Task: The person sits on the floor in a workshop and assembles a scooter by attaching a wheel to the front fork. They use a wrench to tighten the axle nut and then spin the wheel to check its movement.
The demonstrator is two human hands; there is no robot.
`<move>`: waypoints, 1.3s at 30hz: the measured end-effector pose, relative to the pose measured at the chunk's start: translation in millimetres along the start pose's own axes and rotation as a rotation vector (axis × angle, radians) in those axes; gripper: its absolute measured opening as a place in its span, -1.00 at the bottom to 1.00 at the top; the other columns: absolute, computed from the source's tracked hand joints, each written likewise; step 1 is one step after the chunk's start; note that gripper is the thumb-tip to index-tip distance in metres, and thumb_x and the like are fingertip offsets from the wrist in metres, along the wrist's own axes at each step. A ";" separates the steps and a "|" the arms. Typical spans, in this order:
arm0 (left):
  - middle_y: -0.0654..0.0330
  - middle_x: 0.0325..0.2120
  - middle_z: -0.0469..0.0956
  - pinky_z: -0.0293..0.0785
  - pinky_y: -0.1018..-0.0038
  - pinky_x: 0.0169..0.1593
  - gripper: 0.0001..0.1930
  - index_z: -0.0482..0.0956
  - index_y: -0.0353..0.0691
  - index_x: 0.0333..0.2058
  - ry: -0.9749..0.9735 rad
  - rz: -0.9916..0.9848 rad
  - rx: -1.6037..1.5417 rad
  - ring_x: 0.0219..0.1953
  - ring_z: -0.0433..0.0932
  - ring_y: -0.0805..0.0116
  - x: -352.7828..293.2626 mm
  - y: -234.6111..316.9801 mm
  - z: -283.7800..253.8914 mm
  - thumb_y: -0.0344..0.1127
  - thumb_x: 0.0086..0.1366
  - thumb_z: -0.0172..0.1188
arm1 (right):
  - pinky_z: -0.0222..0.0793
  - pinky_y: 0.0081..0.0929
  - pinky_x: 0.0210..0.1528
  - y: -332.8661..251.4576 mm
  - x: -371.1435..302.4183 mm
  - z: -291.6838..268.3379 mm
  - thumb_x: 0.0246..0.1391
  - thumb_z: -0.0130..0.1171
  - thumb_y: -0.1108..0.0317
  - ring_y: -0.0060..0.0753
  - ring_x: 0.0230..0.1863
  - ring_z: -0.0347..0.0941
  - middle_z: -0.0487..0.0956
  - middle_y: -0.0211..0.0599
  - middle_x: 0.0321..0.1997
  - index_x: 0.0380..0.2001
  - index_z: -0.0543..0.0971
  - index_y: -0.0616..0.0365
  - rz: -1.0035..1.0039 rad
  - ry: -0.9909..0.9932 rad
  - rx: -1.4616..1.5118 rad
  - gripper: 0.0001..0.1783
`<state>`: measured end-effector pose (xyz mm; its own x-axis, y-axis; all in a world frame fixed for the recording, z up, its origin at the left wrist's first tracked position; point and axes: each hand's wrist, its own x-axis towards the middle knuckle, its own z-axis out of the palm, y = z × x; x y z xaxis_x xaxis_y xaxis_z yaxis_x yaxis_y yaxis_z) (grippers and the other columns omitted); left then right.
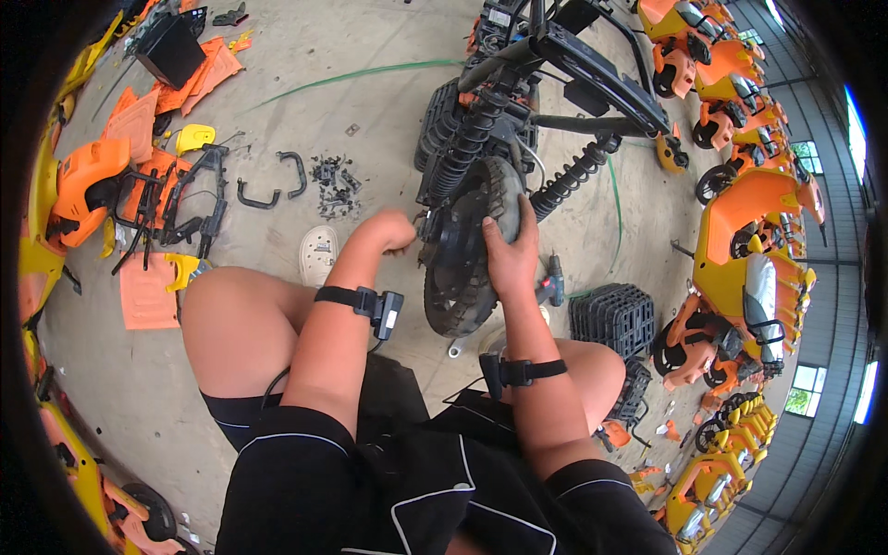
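Observation:
A black scooter wheel (462,259) with a knobby tyre stands between my knees, below a bare dark frame (592,69). My right hand (511,248) grips the tyre from its right side, thumb on the tread and fingers along the far side. At the left of the hub, my left hand (392,231) is curled closed beside the axle end; whatever its fingers hold is hidden. Coil-spring shock absorbers rise on both sides of the wheel, the right one (578,176) slanting outward. A wrench (458,347) lies partly visible on the floor beneath the tyre.
A power drill (553,280) stands right of the wheel, near black plastic crates (610,319). To the left lie a pile of small bolts (335,183), curved black bars (294,174) and orange panels (150,294). Orange and yellow scooters (745,250) line the right side.

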<state>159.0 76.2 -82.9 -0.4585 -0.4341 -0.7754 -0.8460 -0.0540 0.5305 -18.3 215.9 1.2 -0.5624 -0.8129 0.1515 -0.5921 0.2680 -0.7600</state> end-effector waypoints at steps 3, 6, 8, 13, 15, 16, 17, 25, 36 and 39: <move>0.18 -0.40 0.71 0.54 0.33 -0.29 -0.71 0.71 -0.26 -0.37 -0.126 -0.106 -0.199 -0.41 0.67 0.31 17.1 -37.8 20.1 -0.16 0.35 0.16 | 0.21 -0.17 0.36 -10.4 -2.0 2.6 0.09 0.33 0.18 0.12 0.31 0.33 0.40 0.16 0.28 0.34 0.30 0.26 -0.001 0.008 -0.018 -0.20; 0.18 -0.48 0.70 0.53 0.36 -0.30 -0.71 0.70 -0.26 -0.41 -0.100 -0.164 -0.426 -0.40 0.67 0.32 8.3 -47.0 39.1 -0.16 0.32 0.16 | 0.21 -0.17 0.36 -10.7 -4.1 -0.9 0.09 0.33 0.17 0.12 0.30 0.33 0.40 0.17 0.27 0.34 0.30 0.26 0.001 0.024 -0.028 -0.20; 0.17 -0.46 0.70 0.53 0.31 -0.30 -0.72 0.69 -0.28 -0.42 -0.024 -0.069 -0.373 -0.38 0.69 0.32 10.8 -50.5 41.8 -0.18 0.31 0.18 | 0.21 -0.17 0.36 -6.5 -3.9 -1.3 0.09 0.33 0.16 0.13 0.30 0.33 0.41 0.17 0.27 0.34 0.30 0.25 0.000 0.028 -0.025 -0.20; 0.00 -0.36 0.71 0.55 0.16 -0.22 -0.77 0.70 -0.37 -0.31 0.078 0.026 -0.118 -0.28 0.71 0.14 22.1 -48.6 30.8 -0.30 0.22 0.21 | 0.21 -0.22 0.37 -8.5 -8.4 -0.7 0.11 0.32 0.12 0.06 0.33 0.33 0.39 0.16 0.31 0.35 0.29 0.28 -0.004 0.019 -0.046 -0.18; -0.16 -0.34 0.69 0.57 0.14 -0.20 -0.73 0.68 -0.48 -0.25 0.066 0.044 0.119 -0.26 0.71 0.03 14.6 -37.1 24.5 -0.38 0.16 0.17 | 0.21 -0.20 0.36 -9.8 -9.1 -1.0 0.11 0.31 0.13 0.09 0.32 0.33 0.39 0.16 0.30 0.35 0.28 0.25 0.025 0.015 -0.021 -0.18; -0.20 -0.30 0.68 0.57 0.13 -0.16 -0.73 0.68 -0.48 -0.25 0.119 0.036 0.169 -0.23 0.70 -0.04 16.3 -38.3 28.2 -0.41 0.13 0.16 | 0.21 -0.19 0.37 -10.3 -9.8 -1.1 0.12 0.32 0.14 0.11 0.32 0.32 0.39 0.15 0.29 0.36 0.28 0.24 0.027 0.014 -0.020 -0.18; -0.25 -0.27 0.66 0.57 0.13 -0.13 -0.72 0.69 -0.48 -0.25 0.173 0.028 0.220 -0.21 0.69 -0.11 19.3 -40.3 33.0 -0.44 0.11 0.15 | 0.20 -0.17 0.37 -10.7 -10.8 -0.5 0.12 0.32 0.15 0.13 0.32 0.31 0.39 0.14 0.29 0.36 0.27 0.23 0.029 0.014 -0.018 -0.19; -0.18 -0.09 0.64 0.54 0.11 0.03 -0.69 0.73 -0.31 -0.19 0.349 -0.025 0.141 0.01 0.60 -0.19 25.6 -50.4 20.5 -0.42 0.12 0.10 | 0.19 -0.21 0.38 -4.1 -10.8 2.7 0.12 0.32 0.17 0.09 0.34 0.31 0.37 0.14 0.31 0.35 0.28 0.27 0.011 0.014 0.017 -0.19; -0.24 -0.16 0.63 0.55 0.12 -0.02 -0.66 0.71 -0.39 -0.25 0.356 0.111 0.177 -0.08 0.62 -0.20 -34.4 21.5 -35.6 -0.30 0.10 0.11 | 0.19 -0.24 0.38 -15.1 -8.0 -1.0 0.11 0.31 0.22 0.08 0.32 0.35 0.39 0.17 0.30 0.34 0.29 0.31 0.035 -0.008 0.002 -0.21; -0.25 -0.18 0.63 0.55 0.12 -0.04 -0.68 0.72 -0.38 -0.28 0.396 0.138 0.169 -0.10 0.63 -0.19 -18.4 25.2 -42.6 -0.31 0.07 0.11 | 0.19 -0.23 0.38 -12.3 -6.9 2.2 0.12 0.31 0.22 0.08 0.32 0.34 0.39 0.17 0.30 0.34 0.28 0.31 0.008 -0.013 0.040 -0.22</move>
<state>157.7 44.5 -40.7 -0.4582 -0.7395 -0.4931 -0.8319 0.1615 0.5309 -5.8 217.1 8.1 -0.5597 -0.8172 0.1373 -0.5637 0.2540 -0.7859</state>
